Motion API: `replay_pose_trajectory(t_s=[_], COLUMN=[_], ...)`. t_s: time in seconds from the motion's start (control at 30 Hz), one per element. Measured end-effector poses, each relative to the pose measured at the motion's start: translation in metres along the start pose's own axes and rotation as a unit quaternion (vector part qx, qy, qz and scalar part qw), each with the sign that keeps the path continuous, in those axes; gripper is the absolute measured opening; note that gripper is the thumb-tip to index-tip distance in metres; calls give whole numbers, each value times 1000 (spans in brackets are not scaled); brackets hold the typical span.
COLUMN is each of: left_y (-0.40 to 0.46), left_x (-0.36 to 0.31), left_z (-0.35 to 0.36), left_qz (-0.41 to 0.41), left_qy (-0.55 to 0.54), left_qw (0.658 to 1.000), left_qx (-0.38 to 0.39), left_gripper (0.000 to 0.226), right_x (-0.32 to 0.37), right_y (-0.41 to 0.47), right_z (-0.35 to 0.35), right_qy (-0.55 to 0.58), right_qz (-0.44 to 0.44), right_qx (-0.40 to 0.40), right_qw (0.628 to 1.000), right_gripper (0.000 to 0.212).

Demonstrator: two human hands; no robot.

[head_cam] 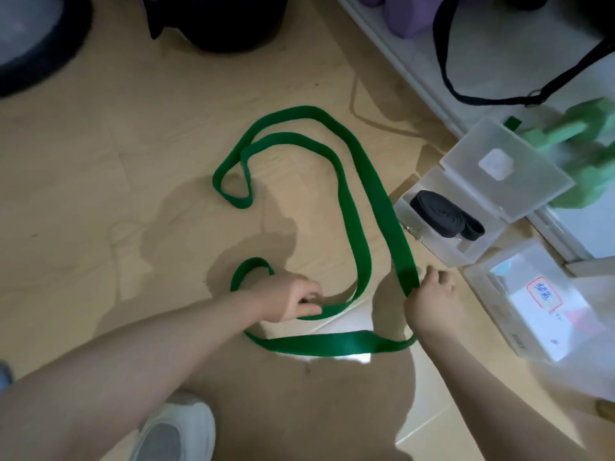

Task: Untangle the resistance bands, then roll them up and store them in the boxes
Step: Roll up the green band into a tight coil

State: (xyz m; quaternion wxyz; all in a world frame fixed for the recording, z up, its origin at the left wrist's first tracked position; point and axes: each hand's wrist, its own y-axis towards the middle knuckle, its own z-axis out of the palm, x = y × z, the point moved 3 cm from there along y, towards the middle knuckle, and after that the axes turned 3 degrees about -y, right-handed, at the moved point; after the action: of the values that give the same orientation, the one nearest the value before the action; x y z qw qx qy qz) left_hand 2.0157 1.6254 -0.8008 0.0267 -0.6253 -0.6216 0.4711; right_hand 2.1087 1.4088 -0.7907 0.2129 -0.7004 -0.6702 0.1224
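1. A green resistance band point(352, 201) is spread in long loops across the wooden floor point(100, 194).
2. The band is pinched by the curled fingers of the left hand point(289, 299) at its near left part.
3. Its right strand is gripped by the right hand point(432, 294); the fingertips are hidden.
4. A rolled black band point(442, 216) is seen in an open clear box point(466, 207) at the right.
5. A closed box point(539, 304) with an unreadable label lies nearer.

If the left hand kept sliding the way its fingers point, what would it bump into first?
The left hand, pinching the green band, points toward the right. Going straight on, it would probably meet the right hand first, which grips another stretch of the same band. Depth is hard to judge here.
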Motion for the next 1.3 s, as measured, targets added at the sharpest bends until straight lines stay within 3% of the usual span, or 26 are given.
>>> replay_pose_trajectory(t_s=[0.1, 0.17, 0.23, 0.33, 0.43, 0.6, 0.73, 0.87, 0.97, 1.13, 1.3], left_y=[-4, 3, 12, 20, 27, 27, 7, -29, -64, -96, -97], left_x=[24, 54, 90, 118, 117, 103, 108, 109, 105, 108, 122], left_z=[-50, -85, -107, -116, -115, -116, -106, -84, -65, -51, -42], left_qz=[-80, -141, -227, -306, -323, -321, -256, -152, -112, -115, -134], left_qy=[-45, -25, -71, -170, -210, -238, -237, -204, -198, -209, -228], left_qw=[990, 965, 926, 881, 866, 842, 838, 869, 898, 925, 901], left_qx=[-105, -219, -294, -319, -319, -362, -420, -423, -377, -297, -343], left_gripper=[48, 47, 51, 55, 43, 34, 17, 15, 17, 22, 14], right_x=[58, 105, 145, 178, 186, 177, 180, 211, 246, 263, 241], right_y=[-4, -8, -14, -17, -16, -17, -9, 3, 3, -8, -20], right_z=[-12, -18, -20, -12, -4, 2, 4, -4, -1, 40, 35], right_qy=[18, 59, 42, 23, 16, 46, 37, 15, -71, -272, -255], right_qz=[-147, -252, -327, -370, -349, -285, -282, -296, -338, -396, -408], right_qx=[-70, -51, -7, 56, 90, 86, 53, -33, -9, 70, -74], right_qw=[987, 965, 944, 927, 933, 954, 957, 955, 939, 875, 873], right_gripper=[53, 44, 37, 33, 32, 28, 30, 48, 60, 49, 25])
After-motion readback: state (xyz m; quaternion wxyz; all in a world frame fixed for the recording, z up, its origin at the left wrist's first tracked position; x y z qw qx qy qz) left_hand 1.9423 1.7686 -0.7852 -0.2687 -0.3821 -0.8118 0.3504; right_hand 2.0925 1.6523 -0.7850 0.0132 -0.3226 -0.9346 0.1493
